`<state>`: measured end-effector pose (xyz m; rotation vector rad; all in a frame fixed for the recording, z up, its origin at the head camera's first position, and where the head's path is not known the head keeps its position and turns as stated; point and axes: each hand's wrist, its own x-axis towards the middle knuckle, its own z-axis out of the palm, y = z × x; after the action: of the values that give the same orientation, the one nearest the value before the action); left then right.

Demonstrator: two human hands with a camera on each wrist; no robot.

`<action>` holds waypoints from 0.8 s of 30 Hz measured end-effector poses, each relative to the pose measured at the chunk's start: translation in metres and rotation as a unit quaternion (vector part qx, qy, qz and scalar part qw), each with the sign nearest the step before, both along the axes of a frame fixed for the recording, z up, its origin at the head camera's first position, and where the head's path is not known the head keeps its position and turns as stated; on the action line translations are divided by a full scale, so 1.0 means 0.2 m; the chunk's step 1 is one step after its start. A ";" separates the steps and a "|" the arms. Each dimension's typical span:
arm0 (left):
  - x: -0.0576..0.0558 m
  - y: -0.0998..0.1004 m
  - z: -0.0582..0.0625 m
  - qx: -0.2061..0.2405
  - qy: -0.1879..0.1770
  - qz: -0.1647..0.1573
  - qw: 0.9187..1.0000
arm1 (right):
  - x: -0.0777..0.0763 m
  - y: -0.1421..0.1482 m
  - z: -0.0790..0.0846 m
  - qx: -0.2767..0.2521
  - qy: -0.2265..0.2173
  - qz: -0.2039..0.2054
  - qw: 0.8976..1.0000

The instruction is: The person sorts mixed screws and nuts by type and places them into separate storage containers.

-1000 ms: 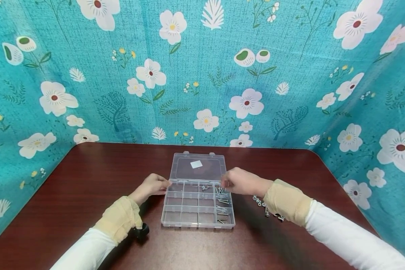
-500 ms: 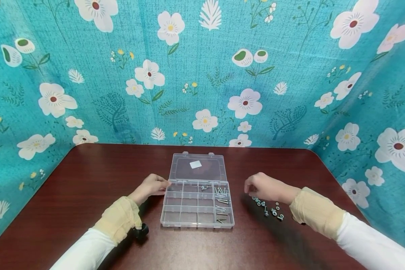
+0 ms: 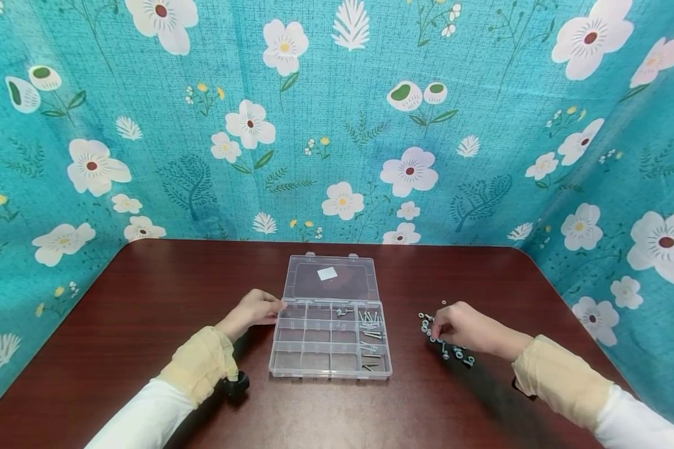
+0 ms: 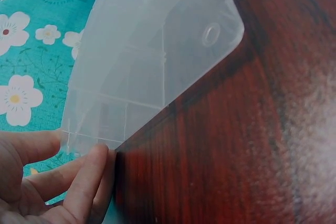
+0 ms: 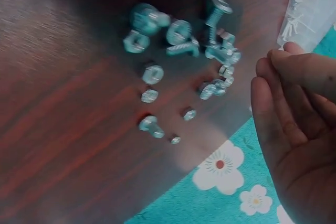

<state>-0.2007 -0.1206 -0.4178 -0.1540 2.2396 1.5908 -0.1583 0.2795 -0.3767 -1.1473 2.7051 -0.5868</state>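
Observation:
A clear plastic compartment box (image 3: 314, 363) lies with its lid folded back. My left hand (image 3: 253, 310) pinches the box's left edge near the hinge, thumb and fingers on either side of the corner in the left wrist view. Screws (image 3: 372, 335) fill the right-hand column, and a few short bolts (image 3: 344, 312) sit in a back compartment. My right hand (image 3: 472, 327) hovers low over loose metal hardware right of the box. In the right wrist view its bent fingers show nothing between them, beside scattered bolts and nuts (image 5: 153, 74).
The transparent lid (image 3: 351, 287) lies flat behind the box, with a white label (image 3: 327, 273) on it. A dark red wooden table (image 3: 202, 262) carries everything. Behind it hangs a teal flowered cloth (image 3: 314, 156). A black device (image 3: 237, 383) is strapped under my left wrist.
My right hand has moved from the box's back right compartment rightward and down to the loose hardware. My left hand stays at the box's edge.

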 end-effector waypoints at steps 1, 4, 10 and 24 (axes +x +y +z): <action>0.00 0.00 0.00 -0.004 0.000 0.001 1.000 | 0.01 0.01 -0.01 -0.004 0.000 0.003 1.000; 0.00 0.00 0.00 -0.009 0.003 0.001 1.000 | 0.02 0.03 -0.02 -0.015 0.005 0.013 1.000; 0.01 0.01 0.00 -0.009 0.003 0.004 1.000 | 0.04 0.07 -0.08 -0.020 0.037 0.030 0.999; 0.00 0.01 -0.02 -0.014 0.008 0.008 1.000 | 0.06 0.09 -0.15 0.021 0.059 0.023 0.998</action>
<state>-0.2004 -0.1195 -0.4215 -0.1672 2.2790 1.5747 -0.1470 0.2975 -0.4061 -1.2668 2.7652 -0.4689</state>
